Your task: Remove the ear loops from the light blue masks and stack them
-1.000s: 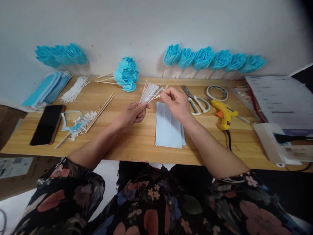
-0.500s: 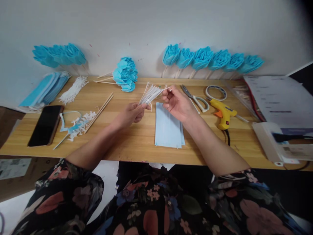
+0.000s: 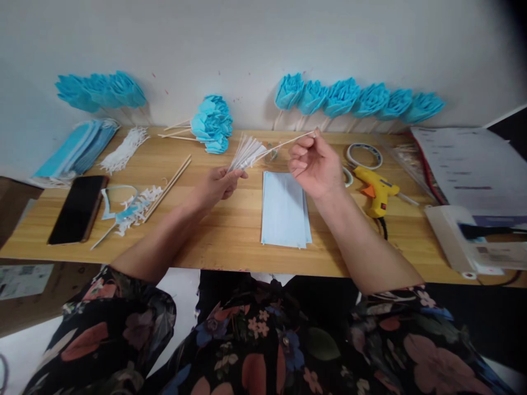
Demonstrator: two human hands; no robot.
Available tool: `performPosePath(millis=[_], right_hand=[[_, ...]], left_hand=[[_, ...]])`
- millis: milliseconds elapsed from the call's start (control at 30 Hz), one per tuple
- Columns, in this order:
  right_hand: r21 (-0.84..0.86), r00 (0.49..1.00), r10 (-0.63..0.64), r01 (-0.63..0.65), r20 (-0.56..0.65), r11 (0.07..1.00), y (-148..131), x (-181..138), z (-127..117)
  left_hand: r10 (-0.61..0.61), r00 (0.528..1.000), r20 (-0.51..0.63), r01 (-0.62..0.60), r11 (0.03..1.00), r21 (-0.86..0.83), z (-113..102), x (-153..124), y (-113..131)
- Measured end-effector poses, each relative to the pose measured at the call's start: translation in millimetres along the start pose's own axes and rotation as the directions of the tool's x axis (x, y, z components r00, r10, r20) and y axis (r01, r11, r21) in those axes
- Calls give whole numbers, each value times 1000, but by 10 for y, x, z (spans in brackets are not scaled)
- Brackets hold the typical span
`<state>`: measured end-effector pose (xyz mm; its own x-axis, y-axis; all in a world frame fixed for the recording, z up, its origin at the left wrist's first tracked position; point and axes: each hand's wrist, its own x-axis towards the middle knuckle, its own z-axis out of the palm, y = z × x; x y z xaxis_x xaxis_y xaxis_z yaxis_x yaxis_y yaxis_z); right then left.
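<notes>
My left hand (image 3: 224, 182) is closed on a fanned bundle of thin white strands (image 3: 247, 153), which look like elastic mask cords. From this bundle one white strand (image 3: 294, 140) runs taut and slanting up to my right hand (image 3: 318, 164), whose thumb and forefinger pinch its end. Both hands are raised over the desk. Below and between them lies a small stack of flat light-blue mask panels (image 3: 285, 211). Behind my right hand the scissors are mostly hidden, with part of a handle (image 3: 348, 176) showing.
Blue paper-like flowers on sticks lean on the wall at left (image 3: 101, 92) and right (image 3: 340, 97); another bunch (image 3: 213, 123) lies between. A phone (image 3: 77, 209), masks (image 3: 78, 148), wooden sticks (image 3: 168, 189), tape roll (image 3: 364, 156), yellow glue gun (image 3: 377, 191) and papers (image 3: 469, 164) surround the work area.
My right hand has moved right and slightly up, drawing one strand out long from the bundle. My left hand has shifted slightly left with the bundle. The scissors are now mostly covered.
</notes>
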<state>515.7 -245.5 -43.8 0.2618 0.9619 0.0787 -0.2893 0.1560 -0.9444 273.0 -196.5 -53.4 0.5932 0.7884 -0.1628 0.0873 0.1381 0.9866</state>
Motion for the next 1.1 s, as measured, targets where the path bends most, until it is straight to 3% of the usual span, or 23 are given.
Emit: performPosePath(millis=[200,433,600,767,833,933,1000,1100], right_hand=[[167,997,-69,74,-37,983,-40,62,-142],[454,979,-52,139,-200,880,-92,89,-120],[250,967,-83,145,-242,957,-80,119,-156],[37,932,-130,151,-339,988,-39,106,-106],[-31,954,-82,76,-289,997,7,55,-32],[-131,994,101,-105,-32,986,118,-60,119],[-189,970,202,-174,139,966,209,-141,217],[-211,940,247,-198,237,957,327,-227,314]], left_hand=[[32,976,215,-56,992,109,-38,-36,37],[48,968,248,-55,998,20,-109,0,55],[24,963,269,-11,999,-50,-152,8,52],[6,978,207,4,999,-46,-147,31,2],[0,982,190,9,999,-48,-133,39,-11],[3,980,198,6,999,-42,-101,33,-14],[16,973,229,-11,1000,-23,-69,15,-9],[20,955,296,-35,998,46,-16,-21,-1]])
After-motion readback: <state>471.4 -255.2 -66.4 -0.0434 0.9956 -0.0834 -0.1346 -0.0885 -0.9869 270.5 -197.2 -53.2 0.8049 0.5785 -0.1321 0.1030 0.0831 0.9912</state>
